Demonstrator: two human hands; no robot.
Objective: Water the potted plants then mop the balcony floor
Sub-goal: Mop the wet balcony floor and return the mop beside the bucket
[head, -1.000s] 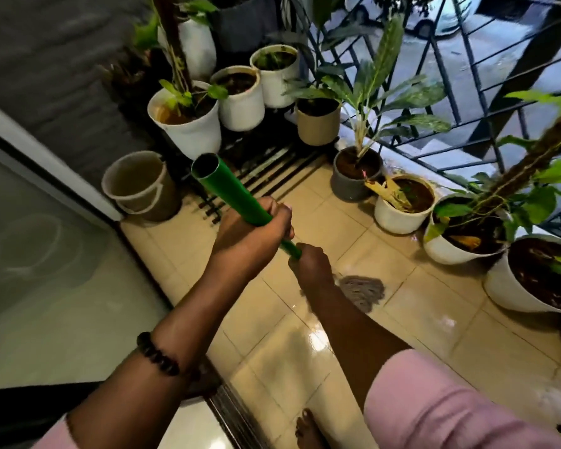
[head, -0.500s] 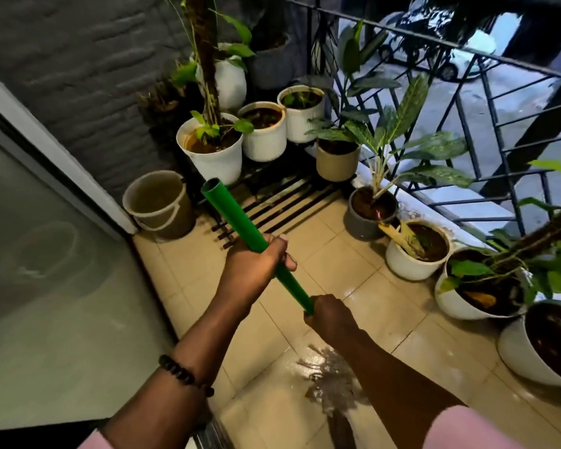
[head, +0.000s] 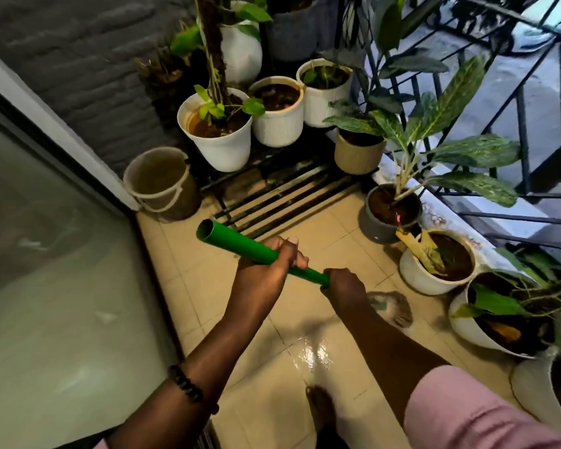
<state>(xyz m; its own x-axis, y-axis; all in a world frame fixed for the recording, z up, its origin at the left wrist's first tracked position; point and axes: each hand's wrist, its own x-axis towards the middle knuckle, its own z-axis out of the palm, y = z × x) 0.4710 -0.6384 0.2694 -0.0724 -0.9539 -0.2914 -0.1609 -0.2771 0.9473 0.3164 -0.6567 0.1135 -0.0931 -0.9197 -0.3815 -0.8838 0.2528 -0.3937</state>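
Observation:
Both hands grip a green mop handle that slants down to the right. My left hand holds it near its hollow top end. My right hand holds it lower, and hides the rest of the shaft. The grey mop head lies on the beige tiled floor just right of my right hand. A wet shiny patch shows on the tiles below my hands. Potted plants stand around the floor: white pots at the back, a grey pot and more white pots along the right.
A beige bucket stands in the back left corner by the glass door. A black slatted rack lies under the back pots. A black metal railing closes the right side. My bare foot stands on the tiles.
The mop head has swung from the tiles near my foot out to the right of my right hand. My hands dropped lower and the handle lies flatter.

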